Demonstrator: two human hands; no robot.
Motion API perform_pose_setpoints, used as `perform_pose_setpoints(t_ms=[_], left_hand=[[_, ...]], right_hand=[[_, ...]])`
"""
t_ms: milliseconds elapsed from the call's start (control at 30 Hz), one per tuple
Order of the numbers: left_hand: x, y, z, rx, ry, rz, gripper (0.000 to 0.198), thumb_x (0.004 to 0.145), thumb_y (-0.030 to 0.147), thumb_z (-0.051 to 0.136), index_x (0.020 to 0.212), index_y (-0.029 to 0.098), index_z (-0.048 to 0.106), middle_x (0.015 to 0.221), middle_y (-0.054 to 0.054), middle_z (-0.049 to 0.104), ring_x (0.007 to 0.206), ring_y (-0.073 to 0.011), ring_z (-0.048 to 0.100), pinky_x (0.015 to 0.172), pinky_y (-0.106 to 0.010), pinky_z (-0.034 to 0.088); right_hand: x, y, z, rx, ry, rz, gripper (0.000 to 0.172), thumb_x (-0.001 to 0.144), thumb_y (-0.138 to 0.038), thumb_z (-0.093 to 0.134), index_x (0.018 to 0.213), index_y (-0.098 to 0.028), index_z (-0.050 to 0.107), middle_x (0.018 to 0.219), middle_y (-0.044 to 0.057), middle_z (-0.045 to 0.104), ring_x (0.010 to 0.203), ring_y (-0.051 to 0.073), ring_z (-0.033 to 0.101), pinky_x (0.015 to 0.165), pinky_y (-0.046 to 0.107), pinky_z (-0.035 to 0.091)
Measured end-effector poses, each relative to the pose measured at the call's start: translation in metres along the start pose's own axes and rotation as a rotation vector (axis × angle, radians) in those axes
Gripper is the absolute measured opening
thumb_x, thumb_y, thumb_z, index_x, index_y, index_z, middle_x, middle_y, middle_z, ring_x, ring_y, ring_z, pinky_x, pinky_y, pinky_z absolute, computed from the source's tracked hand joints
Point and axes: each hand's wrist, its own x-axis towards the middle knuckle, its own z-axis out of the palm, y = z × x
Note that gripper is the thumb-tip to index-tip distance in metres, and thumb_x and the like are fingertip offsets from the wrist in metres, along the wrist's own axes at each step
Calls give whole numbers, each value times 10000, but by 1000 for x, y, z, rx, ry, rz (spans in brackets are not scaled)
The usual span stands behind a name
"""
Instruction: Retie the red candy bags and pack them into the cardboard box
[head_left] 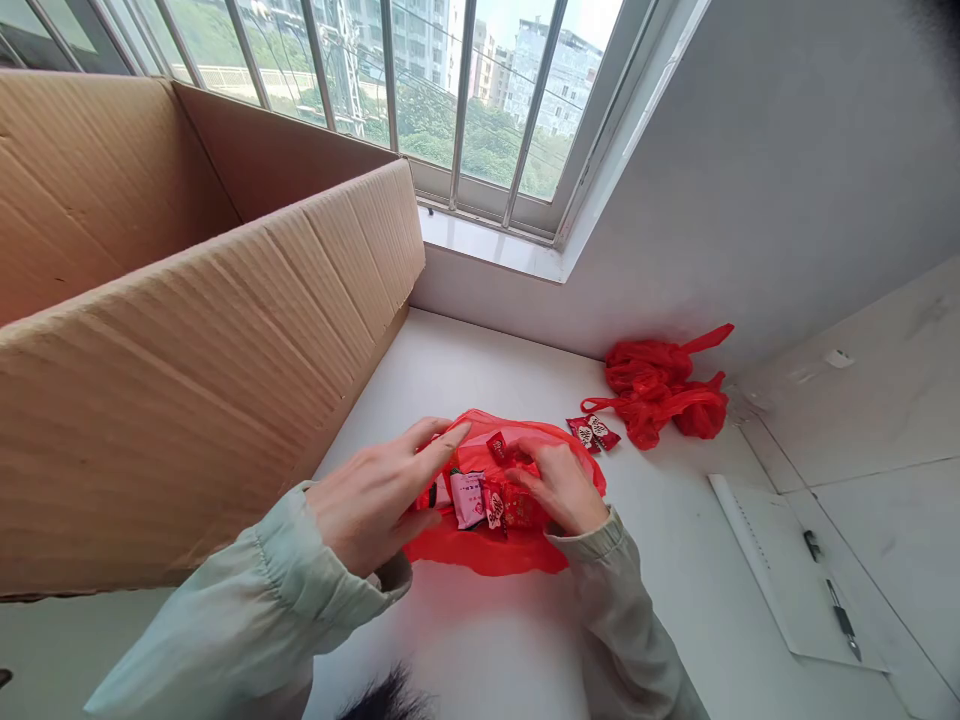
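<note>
Logged red plastic bag (487,553) on the white table (675,550), spread wide between both hands, with small wrapped packets inside. Read left hand (371,495) at the bag's left rim, thumb and fingers well parted; can see no packet in it, cannot confirm any pinch on the film. Read right hand (566,487) at the bag's right part, fingers bent and thumb near forefinger, beside a small red packet (496,447); cannot tell contact from nearness, nor confirm any hold. Judge the film thin, limp and light, likely slippery and prone to tear under a sharp tug; take hold by a gathered fold of rim, not a single layer. Judge the pink packet (469,500) light, possibly with fragile contents; pinch gently at one end, not across the middle. Expect the lettered red packet (493,507) beside it to slip on its shiny wrapper; grasp by the edges. Note two loose packets (592,433) outside, right by the bundled red bags (649,380); expect similar handling. Note cardboard box (225,370) on the left, stiff-walled by look.
</note>
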Motion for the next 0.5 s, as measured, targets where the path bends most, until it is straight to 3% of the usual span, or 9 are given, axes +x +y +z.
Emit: perform_pose_setpoints(t_ms=[133,267,500], left_hand=[[8,4,0,5,-8,-35,663,830,125,468,1479,195,354,1488,-97,463,1193,-249,611,933,-323,516],[11,8,1,-10,35,-7,642,869,135,455,1498,158,329,1504,-124,451,1256,-248,572,988,-317,491],[8,5,6,4,61,17,715,857,125,469,1535,156,245,1603,-110,329,1365,-225,489,1036,-263,460]], right_hand=[[-8,-4,-10,-261,-119,157,364,806,-200,645,1168,-196,682,1068,103,710,990,268,655,756,313,439],[-13,2,-16,-351,-141,271,382,808,-244,673,1178,-151,661,1136,140,689,1076,303,627,751,319,421],[-16,7,-19,-354,-147,277,501,790,-166,656,1286,-151,591,1279,150,617,1179,300,583,816,315,437]])
